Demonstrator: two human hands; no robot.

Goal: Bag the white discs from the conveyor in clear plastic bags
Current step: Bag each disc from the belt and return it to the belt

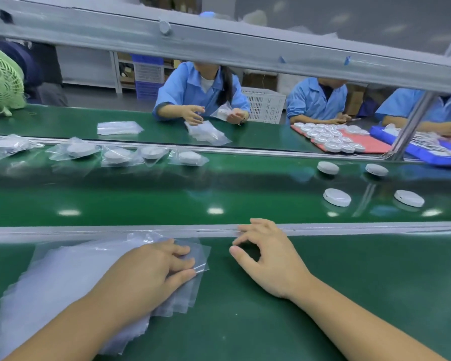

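Your only view is the wide-angle camera on your head, looking forward and down, with your left hand [154, 267] and right hand [268, 259] close beneath it on the near bench [349, 269]. Beyond them it faces across the conveyor [167, 196] toward the workers [201, 92] on the far side.

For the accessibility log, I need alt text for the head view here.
The left hand presses flat on a stack of clear plastic bags on the green bench; the right hand rests beside it, loosely curled and empty. On the conveyor beyond, four bare white discs lie at right, bagged discs at left.
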